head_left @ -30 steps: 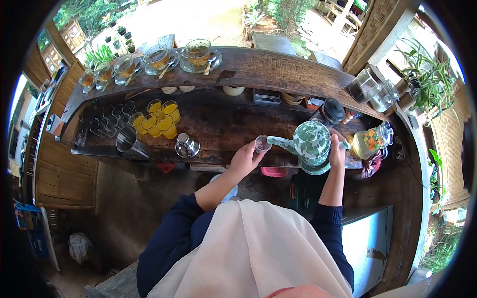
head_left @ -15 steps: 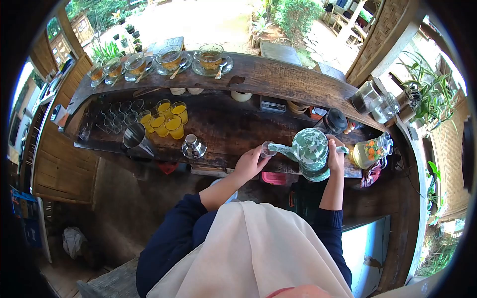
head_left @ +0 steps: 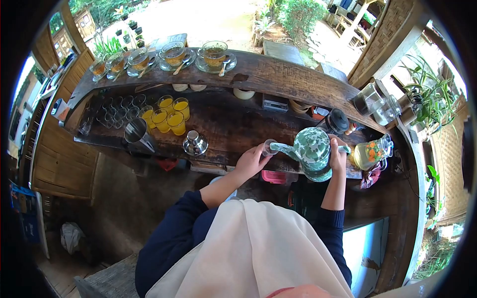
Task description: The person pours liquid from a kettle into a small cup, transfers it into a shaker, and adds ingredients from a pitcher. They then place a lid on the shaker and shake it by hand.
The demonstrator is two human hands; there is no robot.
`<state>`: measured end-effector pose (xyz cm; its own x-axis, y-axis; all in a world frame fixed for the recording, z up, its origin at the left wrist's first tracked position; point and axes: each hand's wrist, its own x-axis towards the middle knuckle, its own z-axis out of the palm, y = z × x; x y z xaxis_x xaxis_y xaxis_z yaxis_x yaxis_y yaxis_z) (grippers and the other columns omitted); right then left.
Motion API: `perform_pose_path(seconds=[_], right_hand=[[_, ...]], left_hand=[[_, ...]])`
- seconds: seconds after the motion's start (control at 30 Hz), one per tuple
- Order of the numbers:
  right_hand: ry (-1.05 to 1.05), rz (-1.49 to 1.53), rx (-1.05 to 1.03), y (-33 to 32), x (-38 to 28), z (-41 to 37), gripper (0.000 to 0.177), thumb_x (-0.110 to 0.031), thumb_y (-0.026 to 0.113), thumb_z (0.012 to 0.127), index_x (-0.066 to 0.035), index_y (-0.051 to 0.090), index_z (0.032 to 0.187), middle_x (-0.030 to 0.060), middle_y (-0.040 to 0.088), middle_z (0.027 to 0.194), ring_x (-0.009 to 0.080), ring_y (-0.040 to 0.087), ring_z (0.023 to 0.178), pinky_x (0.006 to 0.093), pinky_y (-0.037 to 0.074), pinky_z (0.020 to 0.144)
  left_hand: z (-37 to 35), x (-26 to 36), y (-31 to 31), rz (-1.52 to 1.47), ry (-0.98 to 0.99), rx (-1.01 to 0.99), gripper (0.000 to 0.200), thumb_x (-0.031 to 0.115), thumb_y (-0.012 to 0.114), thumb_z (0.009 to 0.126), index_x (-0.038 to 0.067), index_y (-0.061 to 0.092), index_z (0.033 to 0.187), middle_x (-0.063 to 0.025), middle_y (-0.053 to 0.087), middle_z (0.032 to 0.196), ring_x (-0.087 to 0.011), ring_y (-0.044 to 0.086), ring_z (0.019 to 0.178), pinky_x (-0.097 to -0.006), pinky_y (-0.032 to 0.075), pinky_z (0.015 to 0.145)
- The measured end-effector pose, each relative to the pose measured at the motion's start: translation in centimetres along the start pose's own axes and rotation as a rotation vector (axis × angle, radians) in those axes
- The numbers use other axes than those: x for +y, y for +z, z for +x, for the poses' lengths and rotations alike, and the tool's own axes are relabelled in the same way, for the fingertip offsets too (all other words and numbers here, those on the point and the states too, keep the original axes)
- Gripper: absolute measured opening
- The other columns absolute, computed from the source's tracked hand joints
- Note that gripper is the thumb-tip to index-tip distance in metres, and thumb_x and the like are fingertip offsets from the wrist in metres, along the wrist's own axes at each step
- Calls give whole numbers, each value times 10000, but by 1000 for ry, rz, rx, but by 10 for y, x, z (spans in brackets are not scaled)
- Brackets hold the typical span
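Note:
My left hand (head_left: 252, 161) is closed around a small clear cup (head_left: 270, 147) over the front edge of the dark wooden counter. My right hand (head_left: 338, 155) grips the handle of a green and white mottled teapot (head_left: 312, 146). The teapot's spout points left and its tip is at the cup's mouth. Whether liquid is flowing cannot be made out. Left of my hands, a shiny metal shaker (head_left: 195, 143) stands on the counter.
Glasses of orange drink (head_left: 175, 120), empty glasses (head_left: 119, 111) and a metal tumbler (head_left: 137, 133) stand at the left. Several tea cups on saucers (head_left: 214, 54) line the raised shelf (head_left: 293, 77). A flowered pitcher (head_left: 368, 153) stands right of the teapot.
The view has shifted slightly, moving the counter items a little in the frame. Both hands keep their holds, with the spout still at the cup.

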<state>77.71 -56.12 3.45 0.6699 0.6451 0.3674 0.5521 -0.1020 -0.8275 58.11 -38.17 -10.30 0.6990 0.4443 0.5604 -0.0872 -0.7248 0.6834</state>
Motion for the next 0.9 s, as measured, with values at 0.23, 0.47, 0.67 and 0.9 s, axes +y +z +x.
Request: perform_pose_path(seconds=[0.23,0.47,0.67,0.9], right_hand=[[-33,-17,-12,-1,-2,5,509,-453,531,896,39,656,930,69,647,765,132,556,748,291,441,708],[-59,-16,-53,-2,-11,8,509,-450,528,900,41,651,954,67,655,813,133,564,782,296,449,727],[-62,2,-73,-1,-18,10,488,-428,543,899,42,643,982,69,661,830,135,575,817,289,457,764],[-79,-12,-63,-1,-19,11,467,-410,545,897,38,644,983,72,660,822,132,573,795,287,455,749]], left_hand=[[0,0,0,7,13,9,418,175,690,816,29,501,1159,-174,648,983,-347,644,846,-396,529,717],[-1,0,0,6,2,7,411,178,688,815,30,503,1152,-176,648,975,-348,645,842,-399,529,708],[0,1,-1,-3,0,6,396,178,689,814,35,505,1134,-175,648,965,-352,645,825,-404,529,695],[1,2,-1,3,5,18,379,168,679,819,28,513,1129,-179,648,952,-351,643,823,-404,527,701]])
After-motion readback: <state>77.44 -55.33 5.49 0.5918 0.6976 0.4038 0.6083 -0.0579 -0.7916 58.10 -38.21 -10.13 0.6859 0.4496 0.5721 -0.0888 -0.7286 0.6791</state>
